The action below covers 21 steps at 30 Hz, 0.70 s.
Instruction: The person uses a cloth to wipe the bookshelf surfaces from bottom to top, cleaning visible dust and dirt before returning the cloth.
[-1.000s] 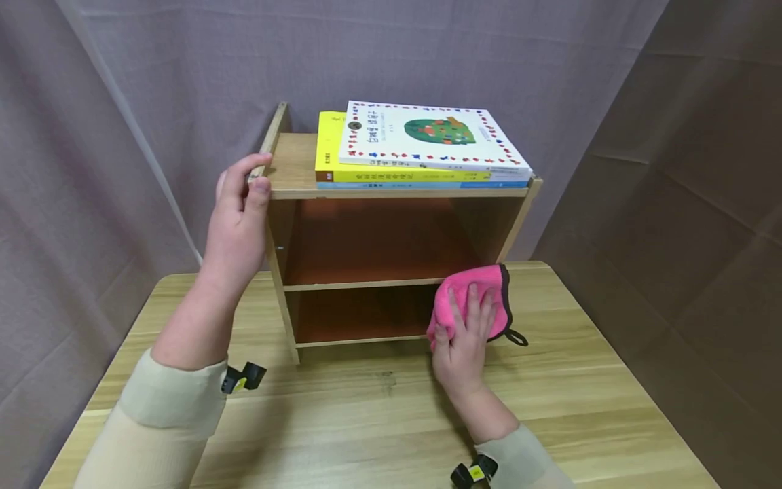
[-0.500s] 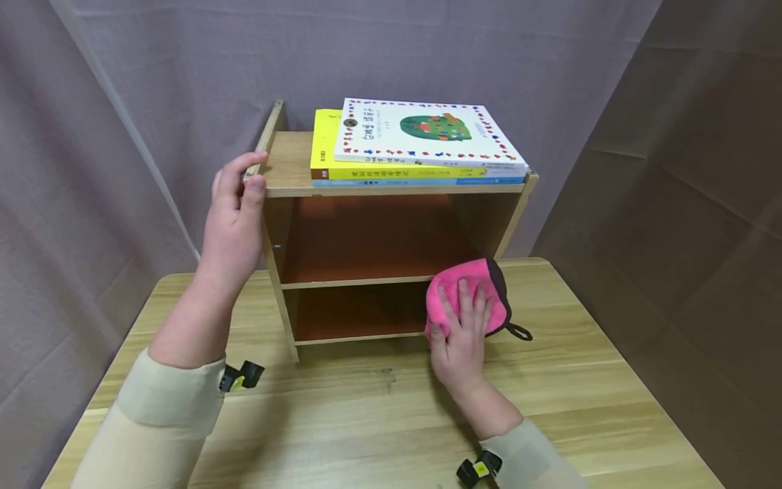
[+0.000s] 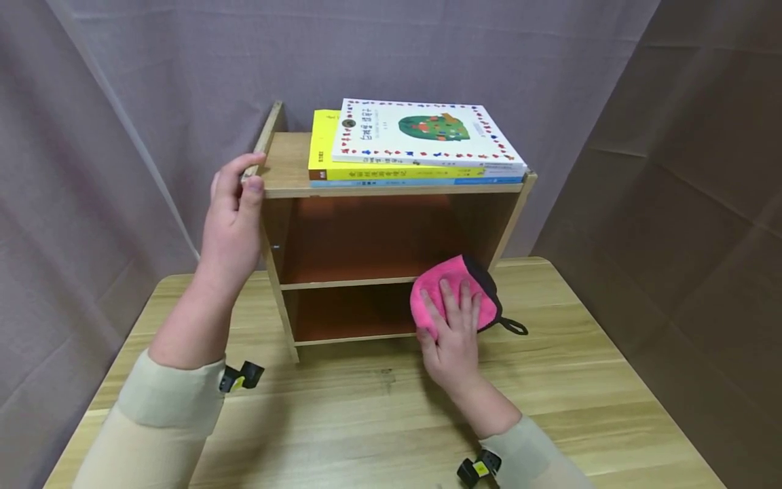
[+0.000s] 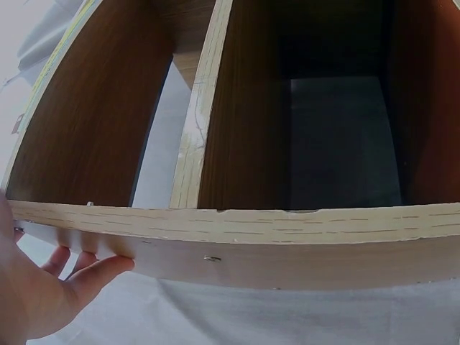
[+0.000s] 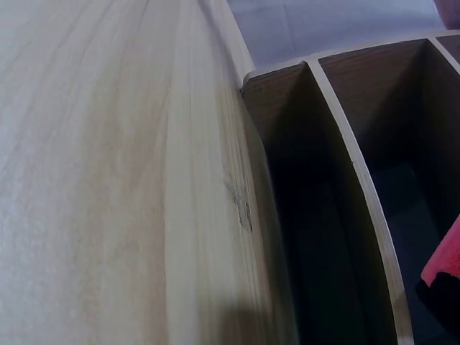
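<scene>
A small wooden shelf stands upright on the table. My left hand grips the top front corner of its left side panel; in the left wrist view, fingertips touch the outer face of that side panel. My right hand lies with spread, fairly straight fingers on a pink cloth with a black edge and hanging loop. It presses the cloth against the shelf's front, toward the right end of the middle board. Only a corner of the cloth shows in the right wrist view, where the right hand is out of sight.
Several books lie stacked on the shelf's top, a white picture book uppermost above yellow and blue ones. The wooden table extends in front and to both sides. Grey curtains hang behind and around it.
My right hand and the pink cloth have slid left along the shelf's front, and the cloth's black edge has turned. My left hand keeps its hold on the side panel.
</scene>
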### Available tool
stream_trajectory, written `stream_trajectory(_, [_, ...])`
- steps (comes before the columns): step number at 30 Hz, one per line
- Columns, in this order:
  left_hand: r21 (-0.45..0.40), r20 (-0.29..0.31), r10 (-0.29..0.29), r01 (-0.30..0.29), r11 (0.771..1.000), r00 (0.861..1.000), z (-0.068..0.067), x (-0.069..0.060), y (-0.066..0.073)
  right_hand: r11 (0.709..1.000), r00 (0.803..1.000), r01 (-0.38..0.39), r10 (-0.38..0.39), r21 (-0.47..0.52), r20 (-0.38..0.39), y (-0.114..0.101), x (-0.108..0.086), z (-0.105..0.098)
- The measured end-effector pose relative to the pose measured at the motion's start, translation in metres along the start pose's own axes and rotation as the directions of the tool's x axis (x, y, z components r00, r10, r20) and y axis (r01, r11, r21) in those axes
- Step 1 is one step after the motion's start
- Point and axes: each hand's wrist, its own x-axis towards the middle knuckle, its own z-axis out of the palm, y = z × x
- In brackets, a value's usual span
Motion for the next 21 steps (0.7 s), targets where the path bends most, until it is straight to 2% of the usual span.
stream_trajectory(15, [-0.006,-0.007,0.015,-0.015,1.0,1.0,-0.0007,-0.0004,-0.0008,0.999,0.995,0.053,-0.054,0.011,0.089,-0.0036,0.0038,0.003])
stream_trajectory(21, [-0.012,-0.004,0.008,-0.008,1.0,1.0,0.0004,0.0003,-0.0014,0.997,0.992,0.074,-0.074,0.009,0.1,-0.0083,0.0064,0.0055])
